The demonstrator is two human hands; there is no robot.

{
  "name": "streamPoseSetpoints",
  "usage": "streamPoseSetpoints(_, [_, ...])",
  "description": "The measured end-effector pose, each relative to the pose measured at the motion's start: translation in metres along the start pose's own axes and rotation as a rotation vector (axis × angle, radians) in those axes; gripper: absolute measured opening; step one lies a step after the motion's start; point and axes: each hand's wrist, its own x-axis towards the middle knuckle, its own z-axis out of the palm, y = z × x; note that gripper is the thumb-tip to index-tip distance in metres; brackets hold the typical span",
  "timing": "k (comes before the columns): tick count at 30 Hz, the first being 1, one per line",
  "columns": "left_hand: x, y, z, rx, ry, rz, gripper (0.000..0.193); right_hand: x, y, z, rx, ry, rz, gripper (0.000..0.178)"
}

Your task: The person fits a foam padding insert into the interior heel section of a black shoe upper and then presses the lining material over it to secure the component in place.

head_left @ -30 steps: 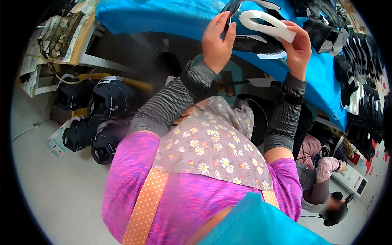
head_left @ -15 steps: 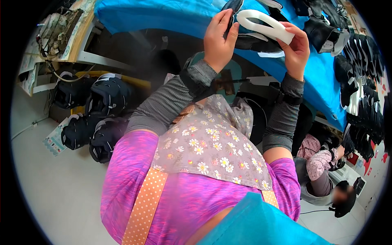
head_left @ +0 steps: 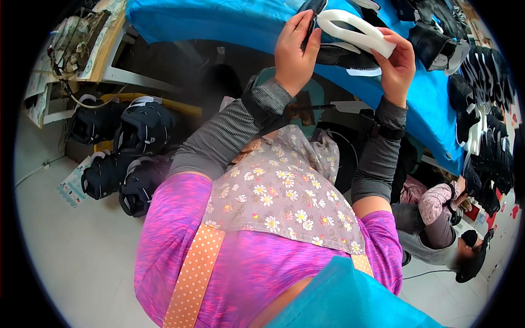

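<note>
At the table's near edge, my left hand [head_left: 295, 57] is closed on a black padded piece [head_left: 314, 7], its thumb up along the edge. My right hand [head_left: 396, 65] pinches the joined end of a white U-shaped foam pad [head_left: 363, 36] between thumb and fingers. The pad's curved end lies close against the black piece; whether they touch I cannot tell. Below and behind the pad lies a dark padded piece with a pale edge [head_left: 342, 56], partly hidden. All this is over a table covered in blue cloth [head_left: 208, 22].
Dark boots [head_left: 143, 128] stand in a group on the left floor beside a white-framed bench [head_left: 136, 79]. More black pieces [head_left: 429, 44] are heaped at the table's right, with rows of black and white parts [head_left: 484, 76] beyond. A co-worker [head_left: 432, 218] sits low at the right.
My hands stay almost in place; the white foam pad has tilted slightly, its curved end lower left. The co-worker at the right has shifted head and arms.
</note>
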Motion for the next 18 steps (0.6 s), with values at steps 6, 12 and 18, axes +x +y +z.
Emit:
streamPoseSetpoints(6, [0.001,0.0,-0.001,-0.006,-0.013,-0.014,0.041,0.001,-0.003,0.0,-0.044,-0.001,0.013,0.035])
streamPoseSetpoints(12, [0.002,0.004,-0.004,-0.01,-0.017,-0.021,0.041,0.002,-0.005,0.003,-0.063,-0.01,0.025,0.035])
streamPoseSetpoints(18, [0.005,0.015,-0.007,-0.013,-0.001,-0.029,0.042,0.004,-0.004,0.01,-0.074,0.028,0.004,0.036])
